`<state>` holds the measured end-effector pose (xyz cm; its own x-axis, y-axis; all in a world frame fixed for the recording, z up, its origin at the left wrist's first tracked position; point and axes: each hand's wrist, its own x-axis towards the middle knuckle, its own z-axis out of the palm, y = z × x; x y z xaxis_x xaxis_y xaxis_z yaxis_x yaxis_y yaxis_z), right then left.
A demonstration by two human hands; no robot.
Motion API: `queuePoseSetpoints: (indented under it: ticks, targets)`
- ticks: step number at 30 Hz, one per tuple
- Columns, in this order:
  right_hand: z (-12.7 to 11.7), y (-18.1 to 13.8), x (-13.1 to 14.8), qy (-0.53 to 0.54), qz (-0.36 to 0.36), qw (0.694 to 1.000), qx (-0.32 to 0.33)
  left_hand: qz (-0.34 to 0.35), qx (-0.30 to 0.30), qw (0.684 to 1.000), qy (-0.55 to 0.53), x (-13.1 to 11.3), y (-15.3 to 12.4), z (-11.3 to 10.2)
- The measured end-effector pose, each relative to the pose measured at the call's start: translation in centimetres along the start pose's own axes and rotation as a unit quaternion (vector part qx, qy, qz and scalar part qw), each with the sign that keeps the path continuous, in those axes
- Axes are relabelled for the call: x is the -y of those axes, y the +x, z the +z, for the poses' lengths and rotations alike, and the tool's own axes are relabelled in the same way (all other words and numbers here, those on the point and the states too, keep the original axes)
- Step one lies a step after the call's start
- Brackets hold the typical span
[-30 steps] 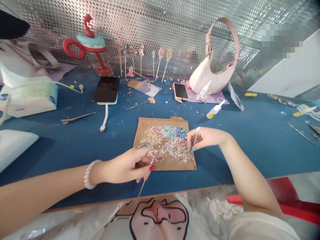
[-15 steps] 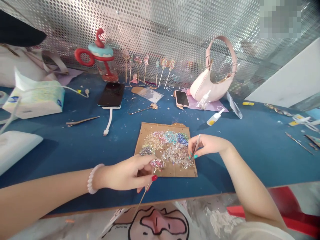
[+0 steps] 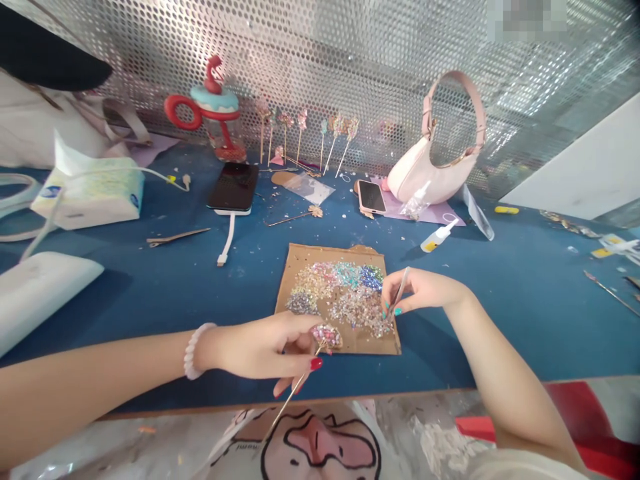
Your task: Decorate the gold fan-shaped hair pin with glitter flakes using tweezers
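Note:
My left hand is closed around a hairpin, a thin gold stick topped by a fan-shaped head set with pink and lilac stones. The stick slants down past the table's front edge. Between the fingers of my right hand is a pair of tweezers, tips down at the right side of the loose rhinestones. Whether the tips grip a stone is too small to tell. The rhinestones lie sorted by colour on a cardboard sheet, partly hidden behind my left hand.
Behind the cardboard lie a phone on a charging cable, another hairpin, a pink-cased phone and a glue bottle. Several decorated sticks stand by the perforated metal wall. A pink handbag and a tissue pack flank them.
The view has shifted slightly, so most things sit a little further right. My left hand has tilted the hairpin's head slightly. My right hand stays at the rhinestones with the tweezers.

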<state>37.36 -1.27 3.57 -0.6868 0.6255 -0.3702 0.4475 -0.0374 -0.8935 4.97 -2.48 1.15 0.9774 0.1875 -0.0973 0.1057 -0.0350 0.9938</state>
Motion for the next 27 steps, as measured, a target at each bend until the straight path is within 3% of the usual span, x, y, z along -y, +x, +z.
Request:
queuePoseSetpoints:
  ticks: [5, 10, 15, 27]
  targets:
    - [0.1, 0.1, 0.1, -0.003, -0.002, 1.0, -0.002, -0.034, 0.02, 0.999, 0.033, -0.3, -0.1, 0.0]
    - [0.1, 0.1, 0.2, -0.009, -0.003, 1.0, -0.005, -0.079, 0.072, 0.994, -0.021, -0.8, -0.3, 0.1]
    - [0.3, 0.2, 0.3, -0.012, -0.023, 0.999, -0.022, -0.095, 0.067, 0.991, -0.059, -1.1, 0.0, 0.3]
    - [2.9, 2.9, -0.3, 0.007, -0.121, 0.963, -0.242, -0.055, 0.06, 0.992, -0.1, 0.7, 0.5, 0.2]
